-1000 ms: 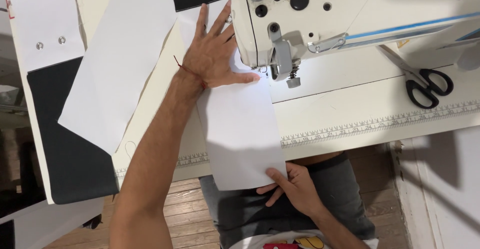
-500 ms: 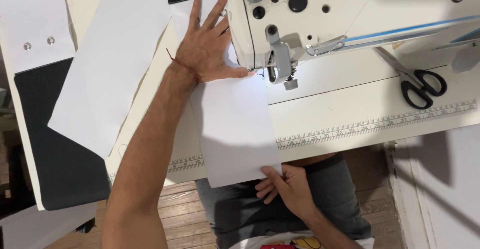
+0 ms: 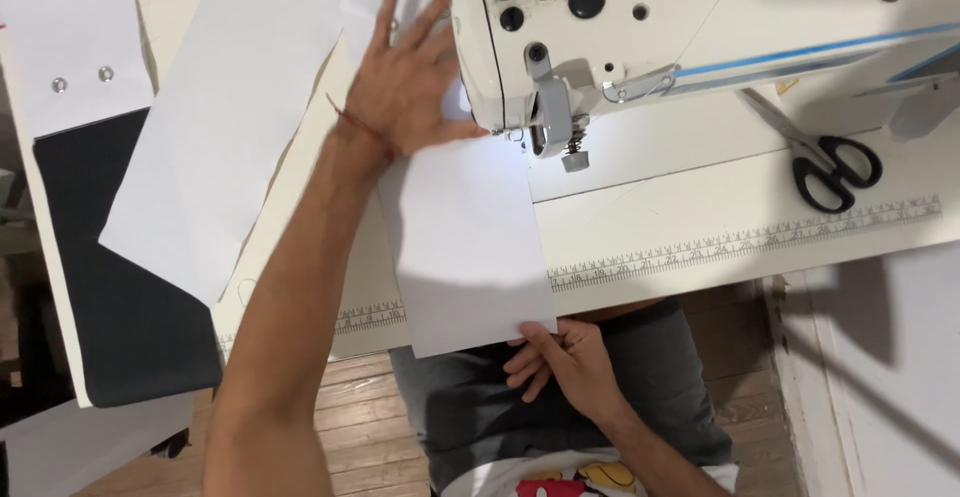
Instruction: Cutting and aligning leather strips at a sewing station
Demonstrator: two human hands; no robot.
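Pressing my left hand [image 3: 405, 87] flat, fingers spread, on the white fabric panel [image 3: 462, 242] by the sewing machine [image 3: 640, 27] on the table [image 3: 700, 207] — my right hand [image 3: 565, 362] pinches its near edge. Light, limp, slippery — I'd hold the edges.

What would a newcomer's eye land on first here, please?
The white industrial sewing machine dominates the top. The left hand lies flat on a white rectangular fabric piece at the needle, while the right hand grips its near edge. Black-handled scissors lie at right.
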